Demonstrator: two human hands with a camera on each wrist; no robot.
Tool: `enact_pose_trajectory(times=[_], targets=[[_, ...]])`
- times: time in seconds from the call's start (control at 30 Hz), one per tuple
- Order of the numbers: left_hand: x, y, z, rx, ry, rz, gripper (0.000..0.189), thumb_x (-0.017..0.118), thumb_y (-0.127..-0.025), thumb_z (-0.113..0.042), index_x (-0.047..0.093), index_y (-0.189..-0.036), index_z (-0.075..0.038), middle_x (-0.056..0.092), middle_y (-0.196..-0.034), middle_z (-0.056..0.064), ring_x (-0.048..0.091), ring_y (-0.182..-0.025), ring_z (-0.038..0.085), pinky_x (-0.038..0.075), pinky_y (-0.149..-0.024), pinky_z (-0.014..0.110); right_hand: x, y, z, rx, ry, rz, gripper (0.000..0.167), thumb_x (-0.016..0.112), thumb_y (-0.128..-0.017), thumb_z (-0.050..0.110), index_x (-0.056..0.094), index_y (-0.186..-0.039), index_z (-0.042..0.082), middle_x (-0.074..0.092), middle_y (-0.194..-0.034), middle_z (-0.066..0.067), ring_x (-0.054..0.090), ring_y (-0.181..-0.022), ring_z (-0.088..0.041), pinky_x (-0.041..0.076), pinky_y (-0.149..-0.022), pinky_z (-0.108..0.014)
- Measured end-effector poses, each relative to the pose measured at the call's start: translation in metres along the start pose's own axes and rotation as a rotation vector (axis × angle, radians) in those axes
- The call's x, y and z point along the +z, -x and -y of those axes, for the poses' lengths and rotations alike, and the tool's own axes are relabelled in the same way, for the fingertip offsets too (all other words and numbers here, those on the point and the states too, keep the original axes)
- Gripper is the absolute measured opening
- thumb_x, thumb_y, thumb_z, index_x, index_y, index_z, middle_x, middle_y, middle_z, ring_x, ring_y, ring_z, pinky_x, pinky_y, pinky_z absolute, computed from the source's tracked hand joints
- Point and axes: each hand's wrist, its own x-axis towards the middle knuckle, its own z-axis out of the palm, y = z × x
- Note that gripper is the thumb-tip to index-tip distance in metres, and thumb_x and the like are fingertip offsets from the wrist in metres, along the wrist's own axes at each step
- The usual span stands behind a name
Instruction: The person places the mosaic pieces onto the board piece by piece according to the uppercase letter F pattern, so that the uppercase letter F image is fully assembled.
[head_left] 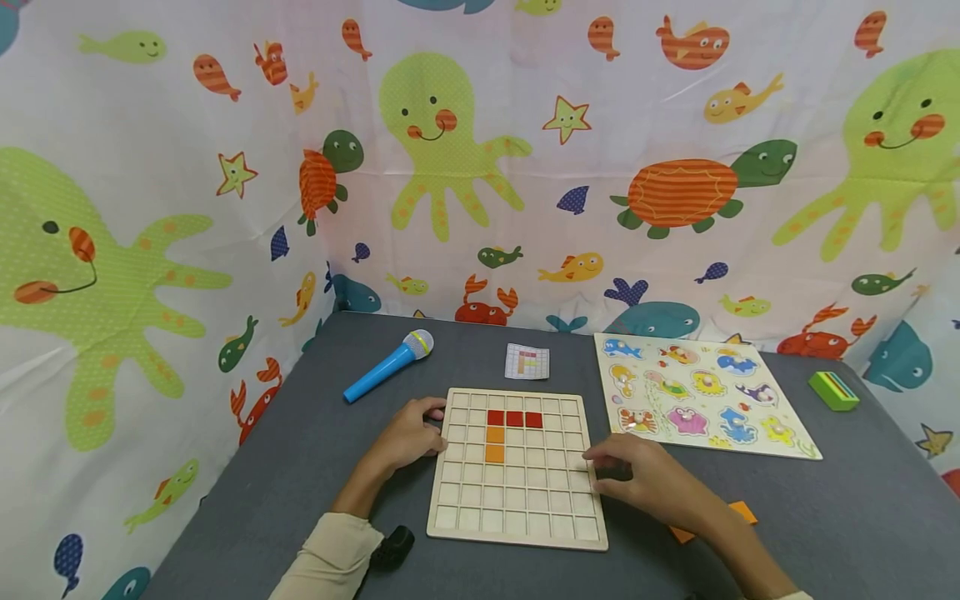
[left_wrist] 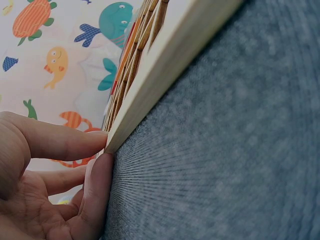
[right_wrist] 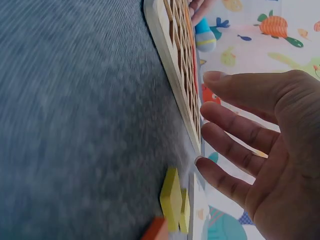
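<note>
A square wooden grid board (head_left: 517, 500) lies on the grey table, with three red tiles (head_left: 513, 418) in a row and two orange tiles (head_left: 495, 444) below the leftmost. At the board's left edge, my left hand (head_left: 408, 433) touches the rim with thumb and fingertips; the left wrist view shows the fingertips (left_wrist: 100, 142) against its wooden side. My right hand (head_left: 645, 475) is at the opposite edge, its fingertips overlapping the rim in the head view. In the right wrist view its fingers (right_wrist: 235, 120) are loosely spread, with nothing held between them.
Behind the board lies a small pattern card (head_left: 527, 362). A blue toy microphone (head_left: 382, 371) is at the back left. To the right are a sea-animal puzzle (head_left: 705, 400) and stacked green-and-yellow blocks (head_left: 832, 392). Orange pieces (head_left: 742, 511) and yellow blocks (right_wrist: 171, 200) lie near my right arm.
</note>
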Motion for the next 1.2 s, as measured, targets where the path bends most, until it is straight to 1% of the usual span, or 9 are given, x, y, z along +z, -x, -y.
enact_pose_trajectory(times=[0.13,0.23,0.37,0.43,0.53,0.7,0.97,1.1,1.2], targets=[[-0.001,0.000,0.001,0.003,0.012,0.004,0.071,0.070,-0.077,0.006,0.058,-0.147,0.001,0.058,-0.124,0.016,0.063,-0.086,0.019,0.056,-0.070,0.032,-0.006,0.009,-0.004,0.009,0.003,0.003,0.039,0.083,-0.092,0.030,0.074,-0.126,0.013,0.073,-0.114,0.007,0.069,-0.102,-0.014,0.058,-0.087,-0.036],[-0.001,0.000,0.001,0.004,0.016,0.006,0.071,0.071,-0.078,0.007,0.058,-0.147,0.001,0.058,-0.125,0.016,0.063,-0.088,0.020,0.057,-0.071,0.032,-0.009,0.015,-0.007,0.033,0.002,0.008,0.040,0.084,-0.091,0.031,0.074,-0.127,0.015,0.074,-0.117,0.006,0.070,-0.103,-0.014,0.059,-0.087,-0.036],[-0.001,0.000,0.001,0.008,-0.004,0.002,0.071,0.071,-0.077,0.006,0.058,-0.147,0.000,0.058,-0.125,0.015,0.063,-0.087,0.019,0.055,-0.069,0.031,-0.011,0.024,-0.014,0.029,0.014,-0.013,0.040,0.085,-0.090,0.030,0.074,-0.126,0.017,0.074,-0.114,0.008,0.068,-0.100,-0.010,0.058,-0.085,-0.033],[-0.001,0.000,0.000,0.008,-0.012,-0.001,0.071,0.071,-0.077,0.005,0.058,-0.147,-0.001,0.058,-0.125,0.015,0.063,-0.086,0.019,0.054,-0.068,0.031,-0.012,0.029,-0.018,0.010,0.018,-0.029,0.039,0.086,-0.090,0.029,0.074,-0.125,0.016,0.074,-0.112,0.008,0.067,-0.097,-0.009,0.058,-0.082,-0.032],[0.000,-0.001,0.000,0.011,-0.016,-0.005,0.071,0.071,-0.077,0.005,0.059,-0.146,0.000,0.058,-0.124,0.015,0.063,-0.085,0.018,0.053,-0.067,0.030,-0.013,0.035,-0.023,0.007,-0.004,-0.031,0.039,0.085,-0.090,0.029,0.074,-0.125,0.015,0.073,-0.110,0.007,0.068,-0.097,-0.007,0.058,-0.082,-0.029],[0.000,-0.001,0.001,0.012,-0.009,-0.010,0.070,0.070,-0.077,0.005,0.059,-0.146,0.000,0.058,-0.123,0.015,0.062,-0.083,0.018,0.052,-0.067,0.030,-0.015,0.042,-0.029,0.060,-0.052,0.005,0.039,0.084,-0.091,0.031,0.074,-0.125,0.014,0.072,-0.112,0.006,0.069,-0.099,-0.006,0.059,-0.084,-0.026],[-0.001,0.002,0.003,0.019,0.007,-0.007,0.070,0.071,-0.077,0.007,0.059,-0.145,0.002,0.058,-0.123,0.016,0.063,-0.086,0.019,0.056,-0.069,0.032,-0.018,0.054,-0.035,0.124,-0.044,0.021,0.034,0.085,-0.089,0.029,0.076,-0.119,0.015,0.072,-0.108,0.008,0.065,-0.094,-0.003,0.057,-0.082,-0.025],[0.000,0.002,0.002,0.019,0.013,-0.005,0.070,0.071,-0.077,0.006,0.058,-0.146,0.002,0.058,-0.124,0.016,0.063,-0.086,0.020,0.056,-0.070,0.032,-0.018,0.060,-0.038,0.109,-0.040,0.003,0.034,0.086,-0.088,0.027,0.076,-0.119,0.016,0.070,-0.104,0.009,0.063,-0.091,-0.002,0.057,-0.081,-0.026],[0.000,0.002,0.002,0.022,0.010,-0.005,0.070,0.071,-0.077,0.006,0.058,-0.146,0.002,0.058,-0.124,0.016,0.063,-0.087,0.019,0.057,-0.070,0.032,-0.019,0.064,-0.041,0.075,-0.034,-0.017,0.035,0.086,-0.087,0.027,0.076,-0.118,0.015,0.069,-0.102,0.010,0.062,-0.089,-0.001,0.057,-0.079,-0.026]])
